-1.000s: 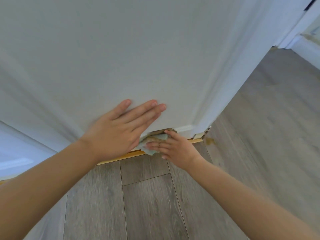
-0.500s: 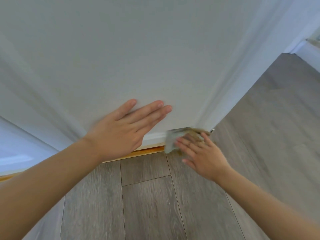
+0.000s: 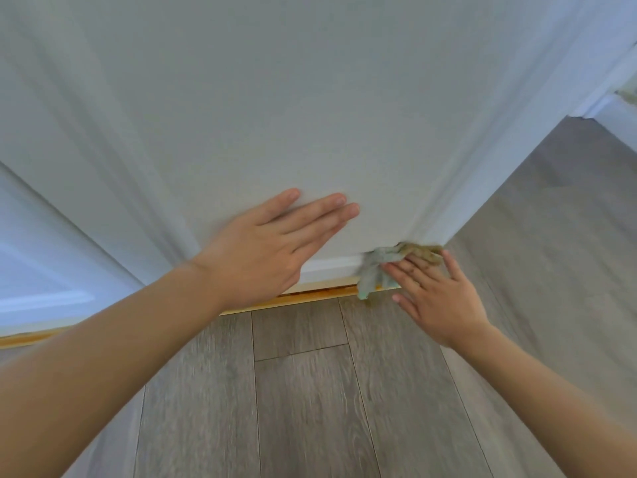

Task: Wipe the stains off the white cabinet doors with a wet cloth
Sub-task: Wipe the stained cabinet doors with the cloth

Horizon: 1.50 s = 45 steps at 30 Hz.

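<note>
A white cabinet door (image 3: 310, 115) fills the upper view, seen from close above, its bottom edge near the floor. My left hand (image 3: 272, 246) lies flat on the door's lower panel with straight fingers. My right hand (image 3: 437, 298) presses a crumpled pale green and brown cloth (image 3: 382, 267) against the door's bottom right corner with extended fingers. The cloth is bunched along the lower rail and partly hidden under my fingers.
A yellowish wooden strip (image 3: 310, 296) runs under the door. Grey wood-plank floor (image 3: 310, 391) lies below and to the right. Another white panel (image 3: 41, 270) stands at the left. White trim (image 3: 613, 108) shows at the far right.
My right hand slid the cloth rightward along the door's bottom edge to the right corner. My left hand stayed flat on the panel.
</note>
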Tool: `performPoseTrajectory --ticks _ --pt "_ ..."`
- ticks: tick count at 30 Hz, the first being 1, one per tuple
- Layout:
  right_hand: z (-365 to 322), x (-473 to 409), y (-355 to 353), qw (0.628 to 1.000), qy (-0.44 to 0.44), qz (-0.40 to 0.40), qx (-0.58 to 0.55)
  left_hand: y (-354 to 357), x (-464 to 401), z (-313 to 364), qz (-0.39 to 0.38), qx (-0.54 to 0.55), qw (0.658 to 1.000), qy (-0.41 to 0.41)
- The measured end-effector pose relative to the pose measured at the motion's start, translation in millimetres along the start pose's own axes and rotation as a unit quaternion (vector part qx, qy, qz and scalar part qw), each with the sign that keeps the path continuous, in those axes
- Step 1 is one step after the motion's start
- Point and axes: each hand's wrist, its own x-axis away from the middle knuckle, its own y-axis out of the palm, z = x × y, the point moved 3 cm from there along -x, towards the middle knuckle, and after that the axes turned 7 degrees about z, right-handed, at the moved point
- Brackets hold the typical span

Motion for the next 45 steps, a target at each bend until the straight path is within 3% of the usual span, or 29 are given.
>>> performPoseTrajectory --ticks 7,12,15,18,21,25,28,30,32,35,37,41,45 --pt "19 14 -30 0.997 0.077 0.017 -0.004 -30 10 -39 0.025 0.029 0.999 -0.019" --pt "14 -5 -78 0.983 0.125 0.137 -0.002 -55 7 -71 0.062 0.024 0.997 -0.048" --pt "14 -17 -121 0.966 0.163 0.186 -0.068 -73 0 -88 0.088 0.032 0.993 -0.074" --pt "12 -36 -178 0.932 0.200 0.264 -0.146 -89 -7 -105 0.115 0.019 0.989 -0.096" --pt "17 -63 -255 0.869 0.219 0.397 -0.198 -113 -11 -130 0.161 0.024 0.978 -0.128" --pt "15 -86 -311 0.815 0.218 0.499 -0.198 -149 -7 -173 0.231 0.063 0.948 -0.209" --pt "-15 -87 -293 0.856 0.149 0.481 -0.119 -163 -1 -190 0.252 0.064 0.934 -0.244" --pt "-51 -83 -262 0.905 0.014 0.423 -0.043 -167 3 -193 0.252 0.056 0.934 -0.246" --pt "-78 -78 -229 0.931 -0.115 0.348 0.007 -168 8 -194 0.243 0.050 0.938 -0.241" --pt "-72 -77 -221 0.936 -0.180 0.299 0.042 -173 19 -200 0.220 0.050 0.947 -0.230" --pt "-58 -85 -249 0.914 -0.195 0.349 0.067 -179 24 -213 0.212 0.047 0.949 -0.227" --pt "-54 -117 -371 0.839 -0.095 0.534 0.046 -191 31 -240 0.215 0.034 0.949 -0.229" --pt "-74 -141 -440 0.777 0.082 0.621 -0.069 -201 30 -250 0.257 0.025 0.929 -0.266"
